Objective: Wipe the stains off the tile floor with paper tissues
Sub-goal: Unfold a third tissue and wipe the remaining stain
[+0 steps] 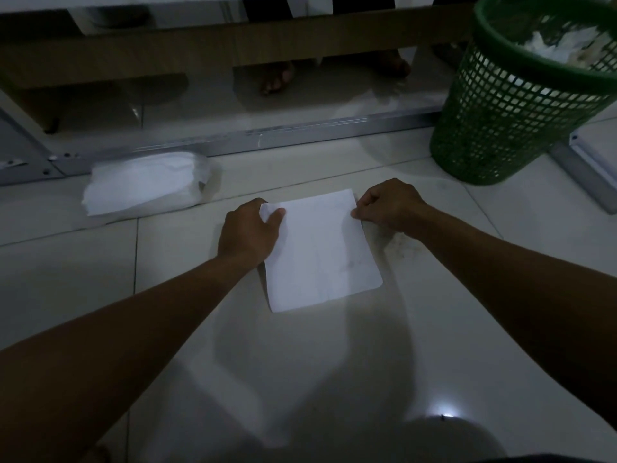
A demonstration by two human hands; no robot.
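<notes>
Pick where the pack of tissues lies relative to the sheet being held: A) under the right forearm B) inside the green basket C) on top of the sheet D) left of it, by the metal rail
D: the pack of tissues lies on the tile floor left of the tissue sheet, beside the metal rail.

Tile floor (pixel 334 379): tissue sheet (pixel 320 255), tissue pack (pixel 147 188), green basket (pixel 507 105).
</notes>
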